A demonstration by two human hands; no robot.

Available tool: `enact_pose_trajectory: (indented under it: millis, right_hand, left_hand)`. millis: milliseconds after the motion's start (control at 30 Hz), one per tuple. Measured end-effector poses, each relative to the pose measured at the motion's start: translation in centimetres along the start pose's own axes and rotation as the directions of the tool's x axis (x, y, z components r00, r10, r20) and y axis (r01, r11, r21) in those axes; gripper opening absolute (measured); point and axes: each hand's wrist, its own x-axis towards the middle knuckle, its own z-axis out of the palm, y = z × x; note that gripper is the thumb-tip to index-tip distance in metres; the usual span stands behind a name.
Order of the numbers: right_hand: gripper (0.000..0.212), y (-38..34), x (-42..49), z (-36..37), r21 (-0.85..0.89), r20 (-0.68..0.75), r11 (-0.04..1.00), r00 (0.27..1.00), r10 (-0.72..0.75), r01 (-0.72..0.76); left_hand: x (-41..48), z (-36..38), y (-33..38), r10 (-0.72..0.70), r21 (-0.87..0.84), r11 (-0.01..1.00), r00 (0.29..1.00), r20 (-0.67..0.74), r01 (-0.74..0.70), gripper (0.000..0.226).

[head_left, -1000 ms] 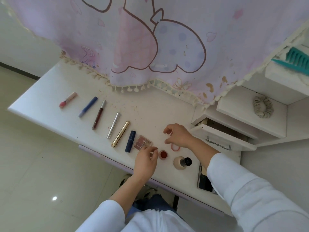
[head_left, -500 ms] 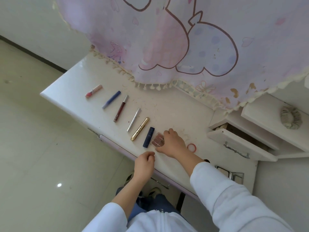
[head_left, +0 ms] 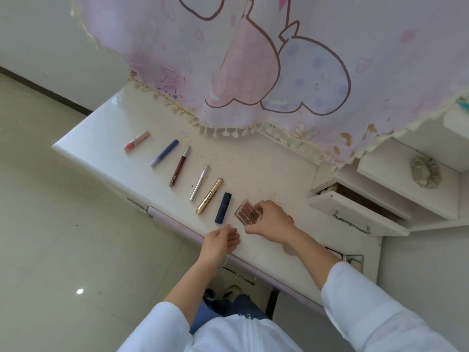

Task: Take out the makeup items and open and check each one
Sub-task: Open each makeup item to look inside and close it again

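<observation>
Several makeup tubes lie in a slanted row on the white desk [head_left: 253,158]: a pink lip gloss [head_left: 136,141], a blue tube [head_left: 164,153], a dark red gloss [head_left: 179,165], a silver pen [head_left: 199,182], a gold tube [head_left: 209,195] and a navy lipstick [head_left: 223,207]. At the row's right end lies a small clear-cased reddish palette [head_left: 246,214]. My right hand [head_left: 270,221] grips its right side with the fingertips. My left hand [head_left: 221,242] hovers at the desk's front edge just left of it, fingers loosely curled and holding nothing.
A pink tasselled cloth [head_left: 266,62] hangs over the back of the desk. On the right a small drawer [head_left: 355,212] stands pulled out, under shelves holding a scrunchie [head_left: 426,175]. A desk drawer handle [head_left: 238,274] sits below the front edge.
My right hand moved left from the small red items onto the palette and now grips it. My left hand drew back to the desk edge. The camera swung left.
</observation>
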Motion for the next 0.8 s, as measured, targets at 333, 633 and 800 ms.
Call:
enact_pose_trajectory:
  millis: [333,633,800]
  right_hand:
    - [0.063,0.5,-3.6,-0.9,0.164,0.037,0.978,0.989,-0.14,0.132]
    - [0.064,0.4,-4.8,-1.1,0.179,0.03,0.966,0.981,-0.193,0.185]
    - [0.072,0.1,-5.0,-1.3,0.175,0.048,0.971,0.983,-0.175,0.164]
  left_hand:
    - [-1.3,0.0,1.9,0.024,-0.232,0.97,0.918,0.396,0.074,0.055]
    - [-2.4,-0.3,2.2,0.08,-0.31,0.947,0.876,0.476,0.082,0.055]
    - [-2.4,-0.3,2.4,0.124,-0.373,0.926,0.882,0.455,0.063,0.067]
